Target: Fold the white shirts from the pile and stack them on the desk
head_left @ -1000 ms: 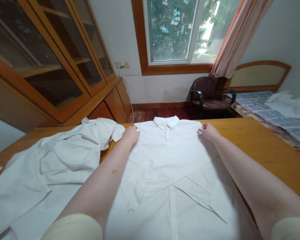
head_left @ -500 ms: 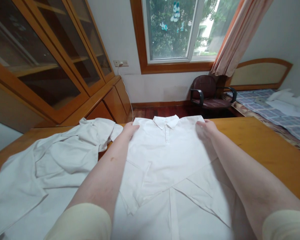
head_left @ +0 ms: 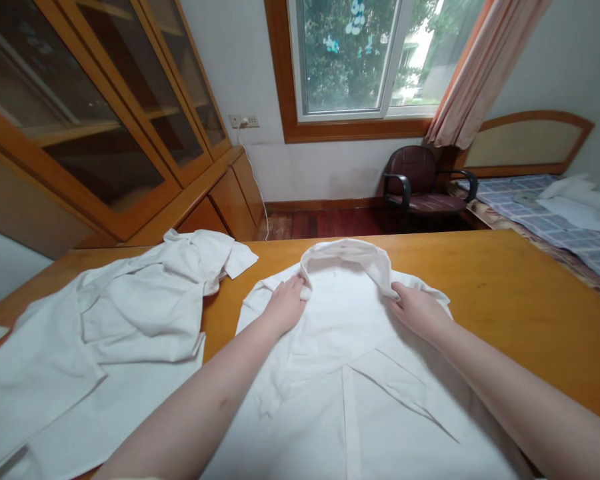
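White shirt (head_left: pixel 350 327), one: lower centre of the frame, spread on the tabletop (head_left: pixel 510 300), its near part running out at the bottom edge. Change noted: half a second earlier both grips were at the outer shoulder corners, a small collar lying flat between them; now they sat further in, and a raised band of cloth (head_left: pixel 344 249) arched between them. Judgement: handling had likely passed from the shoulders to the neck end. Left grip (head_left: pixel 287 305): fingers closed on the band's left end. Right grip (head_left: pixel 420 312): pinched on its right end. Obscured: the left thumb, and how much cloth each held. Undetermined: whether the band was the collar turned up or a fold of the body. Second white garment (head_left: pixel 140 313), crumpled: lower left, cut by the left edge.
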Action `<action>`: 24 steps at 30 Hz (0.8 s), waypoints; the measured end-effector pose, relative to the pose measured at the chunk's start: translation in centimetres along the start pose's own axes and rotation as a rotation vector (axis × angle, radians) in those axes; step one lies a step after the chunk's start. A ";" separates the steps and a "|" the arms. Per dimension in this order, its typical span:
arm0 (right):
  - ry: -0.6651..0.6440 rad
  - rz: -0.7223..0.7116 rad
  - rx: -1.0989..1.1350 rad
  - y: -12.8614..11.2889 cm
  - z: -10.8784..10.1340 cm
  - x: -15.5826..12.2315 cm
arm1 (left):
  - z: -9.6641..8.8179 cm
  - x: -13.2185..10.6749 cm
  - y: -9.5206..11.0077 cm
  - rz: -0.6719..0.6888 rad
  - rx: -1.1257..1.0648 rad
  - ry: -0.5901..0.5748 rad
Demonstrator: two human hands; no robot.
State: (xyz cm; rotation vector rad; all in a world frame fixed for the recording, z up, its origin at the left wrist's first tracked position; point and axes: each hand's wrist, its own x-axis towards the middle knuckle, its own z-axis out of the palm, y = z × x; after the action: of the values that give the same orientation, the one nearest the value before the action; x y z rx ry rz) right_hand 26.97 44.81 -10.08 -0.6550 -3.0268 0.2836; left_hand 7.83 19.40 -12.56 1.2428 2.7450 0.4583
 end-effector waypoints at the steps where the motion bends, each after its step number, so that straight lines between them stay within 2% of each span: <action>1: -0.008 -0.034 -0.012 -0.2 0.8 -0.4 | 0.6 -0.1 -0.1 0.013 0.043 -0.015; 4: 0.049 -0.158 0.006 0.0 2.9 -0.5 | 1.6 0.2 -0.6 0.023 0.112 -0.033; 7: 0.054 -0.193 0.073 1.1 3.9 1.3 | 1.7 1.4 -1.2 0.020 0.125 -0.024; 13: 0.058 -0.232 0.171 3.1 4.5 7.7 | 2.1 4.9 -1.7 -0.024 0.149 0.066; 16: 0.084 -0.222 0.170 3.6 4.8 10.1 | 2.4 6.4 -1.9 -0.027 0.170 0.127; 19: 0.102 -0.222 0.159 3.9 5.0 11.1 | 2.5 7.3 -2.2 -0.019 0.175 0.159; 24: 0.108 -0.264 0.133 4.0 4.8 11.9 | 2.3 8.3 -2.8 -0.026 0.134 0.138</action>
State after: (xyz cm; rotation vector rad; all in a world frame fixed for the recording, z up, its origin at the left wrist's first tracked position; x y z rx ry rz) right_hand 17.44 52.51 -15.62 -0.2494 -2.9132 0.4185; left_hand 0.78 24.41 -15.30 1.2472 2.9478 0.3764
